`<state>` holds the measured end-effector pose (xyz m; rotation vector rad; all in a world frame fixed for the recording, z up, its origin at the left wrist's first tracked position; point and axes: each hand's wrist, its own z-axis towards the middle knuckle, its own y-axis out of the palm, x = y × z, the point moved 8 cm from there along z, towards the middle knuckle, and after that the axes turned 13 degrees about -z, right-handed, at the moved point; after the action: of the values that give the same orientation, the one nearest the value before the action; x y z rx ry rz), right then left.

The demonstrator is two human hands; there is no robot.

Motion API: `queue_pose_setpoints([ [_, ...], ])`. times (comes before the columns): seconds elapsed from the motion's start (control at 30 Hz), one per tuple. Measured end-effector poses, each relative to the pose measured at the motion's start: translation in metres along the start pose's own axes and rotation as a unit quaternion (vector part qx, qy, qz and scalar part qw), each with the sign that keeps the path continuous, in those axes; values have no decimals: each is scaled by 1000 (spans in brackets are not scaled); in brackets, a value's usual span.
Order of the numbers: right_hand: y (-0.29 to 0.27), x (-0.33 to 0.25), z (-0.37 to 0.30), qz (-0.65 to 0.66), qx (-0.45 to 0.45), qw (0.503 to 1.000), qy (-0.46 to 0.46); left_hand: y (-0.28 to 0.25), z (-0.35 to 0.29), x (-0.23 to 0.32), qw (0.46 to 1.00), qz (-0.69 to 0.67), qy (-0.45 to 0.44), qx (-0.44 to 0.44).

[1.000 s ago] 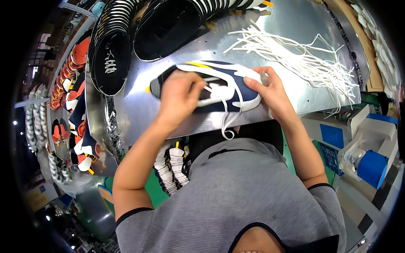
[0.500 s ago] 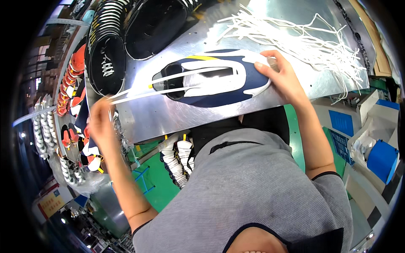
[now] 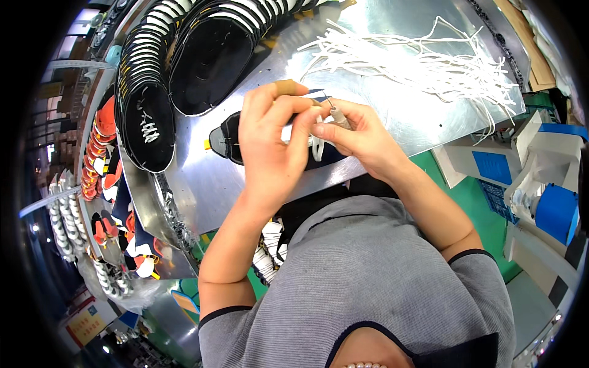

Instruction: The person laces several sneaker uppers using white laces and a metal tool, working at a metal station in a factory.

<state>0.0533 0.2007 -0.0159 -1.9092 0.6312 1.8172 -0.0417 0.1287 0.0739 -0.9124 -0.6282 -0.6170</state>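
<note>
A navy and white shoe upper (image 3: 226, 140) lies on the metal table, its black and grey heel to the left; my hands hide most of it. My left hand (image 3: 270, 144) is over its middle, thumb and fingertips pinched on a white shoelace (image 3: 317, 149) whose loop hangs below. Tan tape wraps one of its fingers. Close against those fingertips is my right hand (image 3: 365, 136), closed around the pale handle of a hooked awl (image 3: 339, 118). The thin metal tip of the awl points up and away from me.
A tangled pile of white shoelaces (image 3: 417, 64) lies at the table's far right. Nested rows of black shoe uppers (image 3: 147, 132) stand at the far left. Red and white shoe parts (image 3: 101, 141) are on a rack beyond the left edge. White boxes (image 3: 478, 156) stand off to the right.
My left hand has come right, from the pulled-out lace ends to the middle of the upper. My right hand has left the toe and moved left to meet it, and the awl now shows plainly.
</note>
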Motion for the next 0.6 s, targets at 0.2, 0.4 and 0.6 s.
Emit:
queue_pose_setpoints([
  [0.2,-16,29,11,4,63,995,71,-29,-53,-43,959,89,-237,-129],
  [0.4,0,32,13,-122,96,984,84,23,-71,-107,731,-361,-577,-50],
  [0.6,0,23,4,-256,106,958,78,20,-62,-98,846,-292,-442,61],
])
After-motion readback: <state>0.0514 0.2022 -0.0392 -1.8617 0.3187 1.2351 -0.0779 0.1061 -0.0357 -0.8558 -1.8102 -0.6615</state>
